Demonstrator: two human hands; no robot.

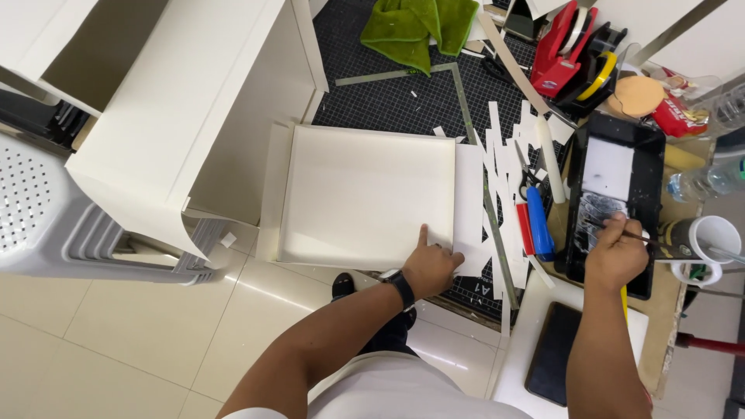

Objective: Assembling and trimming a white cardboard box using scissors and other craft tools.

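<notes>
Brush point(632, 235) | pinched by right hand point(617, 252) over tray point(656, 147) | left hand point(431, 268) pressing board point(365, 194)

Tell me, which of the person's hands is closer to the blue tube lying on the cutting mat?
Right. The right hand, holding a thin brush over the black tray, sits just beside the blue tube. The left hand presses the white tray farther off.

A shallow cream-white cardboard tray point(365, 194) with low folded-up rims lies flat and open side up in the middle of the frame, its lower right corner pinned. A thin dark-handled brush point(632, 235) lies slanted at right of centre, its tip in the black plastic paint tray point(650, 140), which stands lengthwise and holds white glue.
</notes>
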